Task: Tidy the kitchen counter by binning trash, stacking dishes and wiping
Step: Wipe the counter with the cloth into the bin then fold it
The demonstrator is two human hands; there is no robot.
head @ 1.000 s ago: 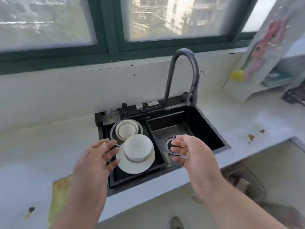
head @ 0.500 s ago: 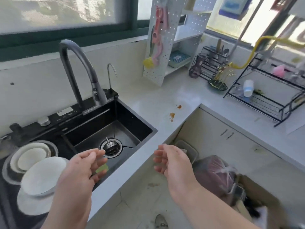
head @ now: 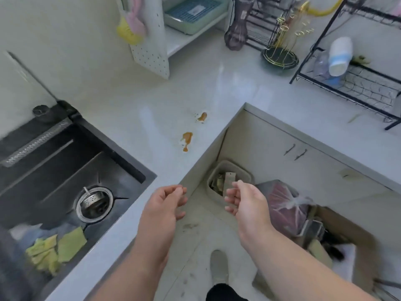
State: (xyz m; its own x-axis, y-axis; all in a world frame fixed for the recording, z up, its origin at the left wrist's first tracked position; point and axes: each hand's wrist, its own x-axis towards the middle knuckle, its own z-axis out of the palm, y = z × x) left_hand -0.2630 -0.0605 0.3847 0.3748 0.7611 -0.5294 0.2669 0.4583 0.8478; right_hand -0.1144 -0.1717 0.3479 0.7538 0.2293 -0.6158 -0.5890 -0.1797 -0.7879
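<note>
Two orange-brown spills point(head: 188, 138) lie on the pale surface point(head: 134, 105), close to its inner corner edge and well apart from the black sink point(head: 65, 170). A crumpled yellow-green cloth point(head: 56, 248) sits in the sink's near corner, beside the round metal drain strainer point(head: 94, 203).

Both hands hang in the air over the floor, just off the surface's front edge, touching nothing. The left hand point(head: 161, 206) has loosely curled fingers and grasps nothing; the right hand point(head: 247, 203) is likewise relaxed and unladen, hovering above a small grey bin point(head: 243, 172) tucked into the corner below the cabinets. Just right of the bin sits a tied plastic bag point(head: 286, 205) of reddish contents.

The surface runs in an L around this open floor gap. Bare room lies between sink and spills. Farther back stand a white pegboard panel point(head: 152, 53), a dark vase point(head: 235, 38) and a black wire rack point(head: 358, 88) holding a white bottle point(head: 339, 56).
</note>
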